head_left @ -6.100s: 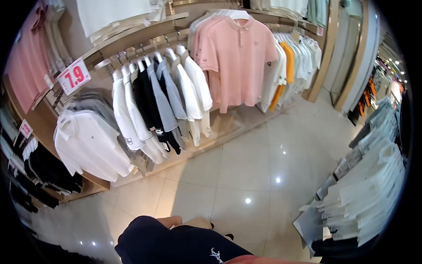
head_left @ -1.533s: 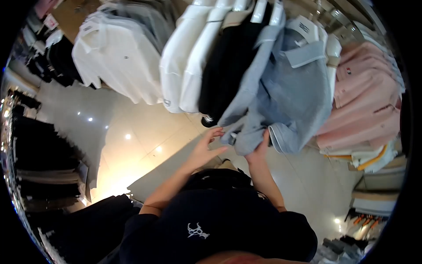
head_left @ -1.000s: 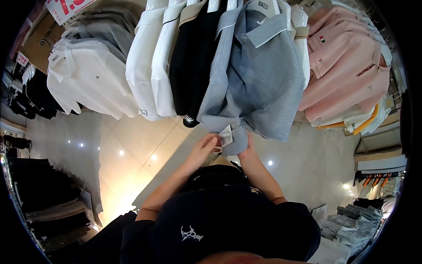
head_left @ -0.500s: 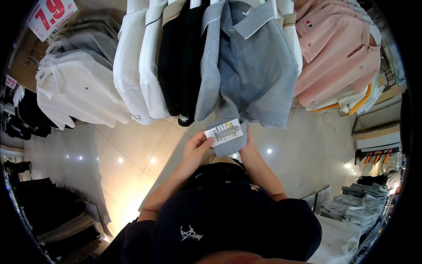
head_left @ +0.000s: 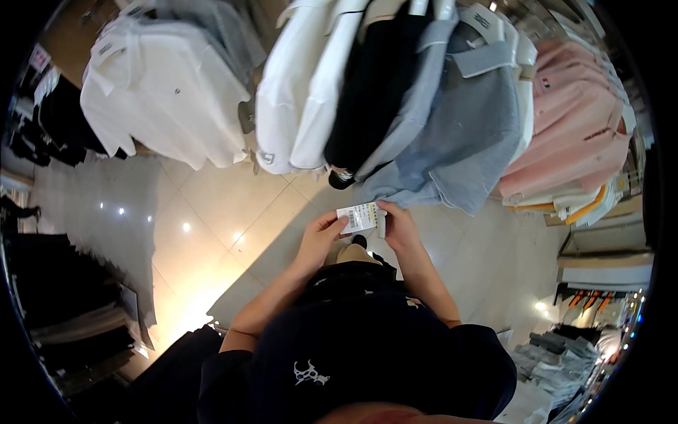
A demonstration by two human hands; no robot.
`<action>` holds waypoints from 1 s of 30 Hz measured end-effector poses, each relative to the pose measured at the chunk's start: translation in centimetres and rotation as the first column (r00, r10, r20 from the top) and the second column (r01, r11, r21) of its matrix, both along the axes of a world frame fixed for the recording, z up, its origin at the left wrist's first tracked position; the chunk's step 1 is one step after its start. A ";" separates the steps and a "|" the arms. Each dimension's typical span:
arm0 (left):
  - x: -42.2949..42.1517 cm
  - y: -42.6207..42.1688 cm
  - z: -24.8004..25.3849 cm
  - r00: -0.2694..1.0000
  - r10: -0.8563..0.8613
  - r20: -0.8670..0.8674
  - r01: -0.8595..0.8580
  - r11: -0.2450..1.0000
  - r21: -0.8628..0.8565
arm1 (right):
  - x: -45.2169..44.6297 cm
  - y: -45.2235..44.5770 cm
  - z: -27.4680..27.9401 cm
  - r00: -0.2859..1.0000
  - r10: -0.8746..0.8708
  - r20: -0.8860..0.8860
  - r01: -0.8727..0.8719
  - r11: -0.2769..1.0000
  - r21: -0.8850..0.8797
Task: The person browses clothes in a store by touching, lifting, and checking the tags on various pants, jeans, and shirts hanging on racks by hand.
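Note:
A white price tag (head_left: pixel 361 217) with a barcode and a yellow patch is stretched between my hands, below the hem of a grey-blue polo shirt (head_left: pixel 470 120). My left hand (head_left: pixel 323 237) pinches the tag's left edge, thumb on top. At its right end my right hand (head_left: pixel 400 227) has thumb and fingers closed on the tag, with a narrow white strip hanging just beneath. The shirt's lower edge touches or lies close behind the tag; I cannot tell which. It hangs on a white hanger.
White shirts (head_left: pixel 289 92) and a black shirt (head_left: pixel 378 92) hang beside the grey-blue one. Pink shirts (head_left: pixel 579 120) are at right, a cream shirt (head_left: pixel 166 92) at left. Dark clothes (head_left: pixel 70 290) fill the lower left. Shiny floor tiles (head_left: pixel 212 212) lie below.
The hanging shirts have shifted right in view, and the grey-blue fabric no longer lies beneath the tag. My right hand has come up to the tag's right end.

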State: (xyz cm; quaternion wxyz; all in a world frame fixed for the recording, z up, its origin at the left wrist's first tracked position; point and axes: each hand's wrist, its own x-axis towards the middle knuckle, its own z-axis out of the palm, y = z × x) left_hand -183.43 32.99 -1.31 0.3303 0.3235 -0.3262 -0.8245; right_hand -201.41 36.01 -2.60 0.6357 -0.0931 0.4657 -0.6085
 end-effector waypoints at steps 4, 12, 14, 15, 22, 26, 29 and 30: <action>4.2 0.2 -1.9 0.994 0.031 0.104 -0.019 0.994 -0.110 | 1.1 -1.7 -2.2 0.998 0.006 -0.060 -0.001 0.996 0.086; 16.1 4.5 -10.8 0.872 0.191 0.450 -0.155 0.981 -0.116 | 3.7 -5.2 -6.4 0.975 -0.048 -0.217 0.104 0.961 0.254; 18.0 5.9 -13.7 0.758 0.305 0.576 -0.250 0.952 -0.174 | 1.6 -6.0 -14.5 0.923 0.115 -0.367 -0.049 0.982 0.183; 18.4 6.4 -14.3 0.675 0.320 0.665 -0.229 0.947 -0.224 | 0.7 -6.3 -17.4 0.872 0.214 -0.439 -0.073 0.946 0.317; 19.7 8.2 -20.7 0.471 0.055 0.881 0.078 0.992 -0.103 | 1.4 -6.9 -24.9 0.315 0.833 -0.455 -0.370 0.549 0.749; 20.6 7.5 -20.6 0.467 0.194 0.863 -0.221 0.970 -0.099 | 5.9 -13.7 -27.9 0.213 0.929 -0.303 -0.483 0.370 0.793; 23.5 6.9 -20.2 0.344 0.120 0.931 -0.277 0.961 -0.022 | 9.6 -19.6 -28.8 0.091 0.960 -0.265 -0.516 0.273 0.812; 24.1 6.7 -20.4 0.222 0.087 0.971 -0.288 0.957 -0.019 | 10.9 -21.4 -28.5 0.055 0.964 -0.262 -0.532 0.250 0.809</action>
